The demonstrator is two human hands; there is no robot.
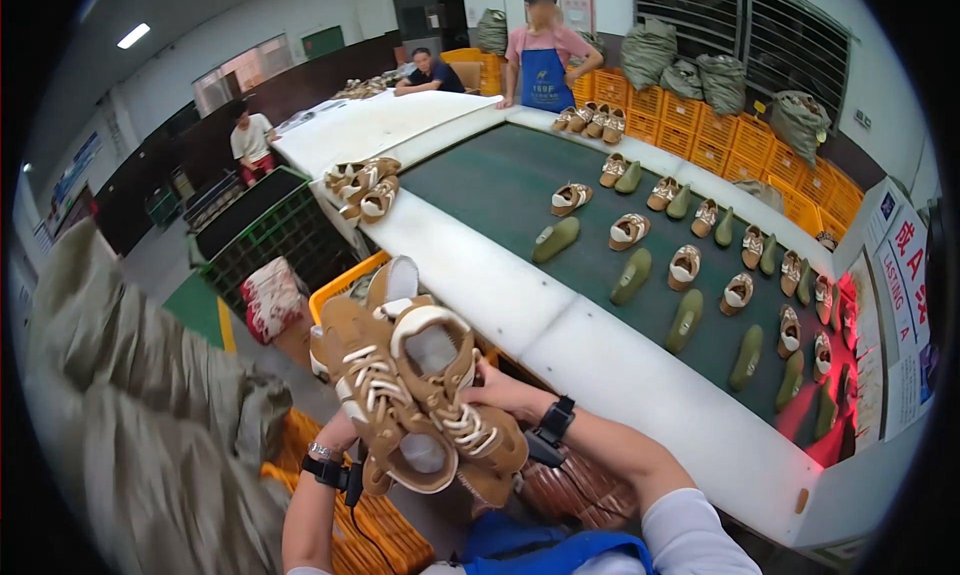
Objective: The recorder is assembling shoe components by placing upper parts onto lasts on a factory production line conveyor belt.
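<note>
Between my hands is a bundle of tan shoe uppers (378, 380) with white laces, some pointing toward me and some away. My left hand (338, 432) grips the bundle's left side, its fingers largely hidden behind the shoes. On the other side, my right hand (508, 392) is closed around the edge of the right-hand shoes, with the thumb showing. Just beyond the bundle, an orange crate (345, 279) holds more tan shoes, partly covered by those I hold.
A dark green conveyor belt (480, 190) carries rows of tan shoes and green shoe lasts (684, 320). Its white ledge (580, 350) runs beside me. More shoes (365, 185) sit at its far left corner. Grey sacks (150, 415) crowd my left. A person in a blue apron (545, 75) stands across.
</note>
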